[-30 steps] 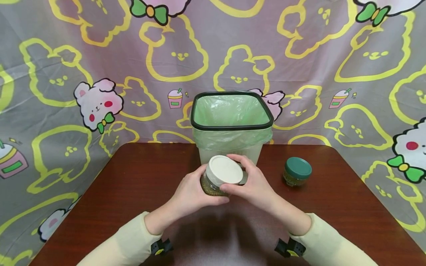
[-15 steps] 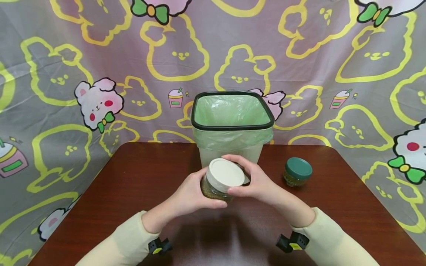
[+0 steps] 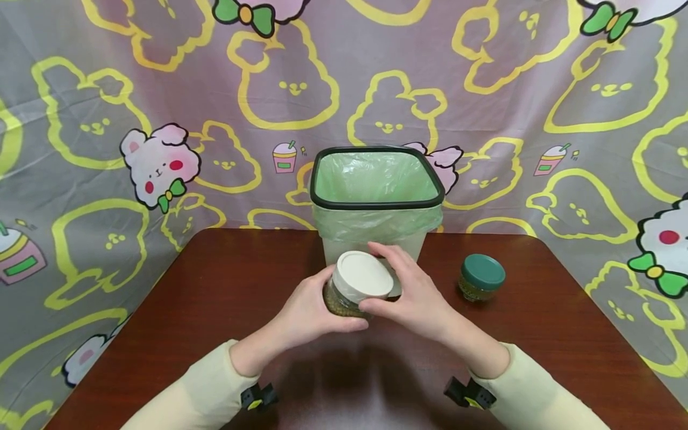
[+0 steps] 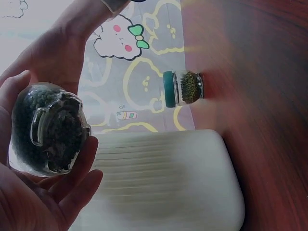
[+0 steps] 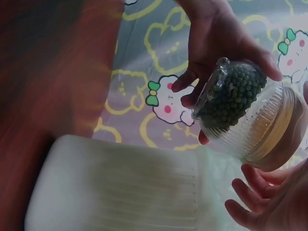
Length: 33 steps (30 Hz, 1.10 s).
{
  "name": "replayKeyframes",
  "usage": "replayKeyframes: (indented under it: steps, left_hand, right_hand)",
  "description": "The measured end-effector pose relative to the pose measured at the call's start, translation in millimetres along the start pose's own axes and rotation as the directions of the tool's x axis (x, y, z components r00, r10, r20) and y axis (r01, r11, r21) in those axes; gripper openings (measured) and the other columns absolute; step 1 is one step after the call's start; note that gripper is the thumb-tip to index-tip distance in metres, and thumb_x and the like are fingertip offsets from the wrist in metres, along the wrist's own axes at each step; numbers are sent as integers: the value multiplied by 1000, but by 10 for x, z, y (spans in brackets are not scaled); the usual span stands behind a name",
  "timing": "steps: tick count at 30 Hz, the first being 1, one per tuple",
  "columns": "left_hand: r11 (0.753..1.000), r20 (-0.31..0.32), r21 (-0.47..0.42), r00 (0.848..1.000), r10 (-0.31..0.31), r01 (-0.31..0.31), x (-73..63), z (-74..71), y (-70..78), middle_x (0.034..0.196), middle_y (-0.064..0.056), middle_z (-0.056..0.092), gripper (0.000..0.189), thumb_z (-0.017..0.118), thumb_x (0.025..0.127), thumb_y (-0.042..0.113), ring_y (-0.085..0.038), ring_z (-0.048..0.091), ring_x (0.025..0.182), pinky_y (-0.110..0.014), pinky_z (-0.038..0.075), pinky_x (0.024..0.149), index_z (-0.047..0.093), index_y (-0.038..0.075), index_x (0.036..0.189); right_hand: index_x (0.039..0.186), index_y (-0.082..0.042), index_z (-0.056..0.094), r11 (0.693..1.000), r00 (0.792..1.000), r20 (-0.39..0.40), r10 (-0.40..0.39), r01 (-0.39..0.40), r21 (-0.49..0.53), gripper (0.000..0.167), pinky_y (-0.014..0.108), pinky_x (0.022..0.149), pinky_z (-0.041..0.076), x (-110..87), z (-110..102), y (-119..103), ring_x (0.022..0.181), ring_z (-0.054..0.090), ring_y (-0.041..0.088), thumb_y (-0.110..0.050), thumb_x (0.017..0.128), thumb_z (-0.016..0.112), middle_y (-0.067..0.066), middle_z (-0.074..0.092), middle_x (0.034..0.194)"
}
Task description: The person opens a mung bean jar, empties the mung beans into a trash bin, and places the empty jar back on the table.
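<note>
A glass jar (image 3: 338, 303) of small round green beans is held up tilted above the table, in front of the bin. My left hand (image 3: 309, 306) grips its glass body from the left. On top sits a white lid (image 3: 364, 273), which my right hand (image 3: 419, 292) holds from the right, with the thumb near and the fingers at the far edge. The left wrist view looks at the base of the jar (image 4: 53, 130), resting among the left fingers. In the right wrist view the beans fill only part of the jar (image 5: 231, 96).
A pale bin (image 3: 376, 230) with a black rim and a green plastic liner stands behind the hands. To the right, a second jar with a green lid (image 3: 482, 272) rests on the dark red wooden table (image 3: 226, 286). A patterned curtain (image 3: 215, 119) hangs behind.
The jar and lid shift slightly right and down, then back left and up. My right hand's fingers have moved a little along the lid's edge. The left hand keeps its grip.
</note>
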<state>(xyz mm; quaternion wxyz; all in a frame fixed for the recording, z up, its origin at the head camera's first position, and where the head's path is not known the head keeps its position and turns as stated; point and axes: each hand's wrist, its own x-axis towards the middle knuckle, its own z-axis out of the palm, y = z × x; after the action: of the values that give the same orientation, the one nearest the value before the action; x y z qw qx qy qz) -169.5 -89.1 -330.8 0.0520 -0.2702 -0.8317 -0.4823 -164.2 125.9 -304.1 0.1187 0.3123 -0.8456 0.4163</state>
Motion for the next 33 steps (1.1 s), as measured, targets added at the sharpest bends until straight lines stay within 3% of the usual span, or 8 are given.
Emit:
replayKeyframes:
  steps: [3,7,12,19,28,33]
  left_hand:
    - [1000,-5,0,1000,12,-12,-5,-9,4,107,8,65,76,91,61,34,-8,61,93,-32,51,79,57,14,126]
    - [1000,4,5,1000,5,-5,-2,-16,13,108,7,65,77,92,61,34,-9,61,93,-32,51,79,57,14,126]
    - [1000,34,-25,999,-17,18,-8,-20,4,110,6,64,77,91,62,34,-10,60,95,-33,51,80,56,14,128]
    - [998,69,-66,997,16,-11,4,-33,-10,109,3,65,74,90,64,33,-12,60,96,-33,50,82,57,10,127]
    - [990,151,-136,988,44,-24,15,-75,-19,112,2,64,73,89,67,26,-14,60,100,-33,49,87,55,9,129]
    - [991,134,-131,990,39,-21,11,-65,-21,112,2,65,72,89,67,27,-14,60,100,-34,49,86,55,10,129]
  right_hand:
    - [138,-13,48,995,999,-43,7,-11,-97,78,41,82,48,4,24,-43,110,52,16,-37,73,84,-1,53,125]
    - [133,-14,52,995,999,-46,4,-9,-103,72,39,80,48,11,24,-58,108,52,15,-37,74,84,-2,55,121]
    - [133,-11,52,999,999,-4,-38,38,-21,69,36,83,48,27,5,-26,107,52,15,-30,75,84,-1,55,120]
    - [138,-7,48,985,993,71,-96,84,154,71,33,89,45,51,-38,24,109,52,18,-18,77,81,2,53,126]
    - [145,-9,40,952,976,171,-132,77,296,75,33,92,44,49,-90,89,113,51,21,-20,81,78,3,51,132]
    - [146,-10,38,942,975,178,-133,69,328,74,34,95,42,37,-95,95,116,50,22,-22,83,76,5,50,135]
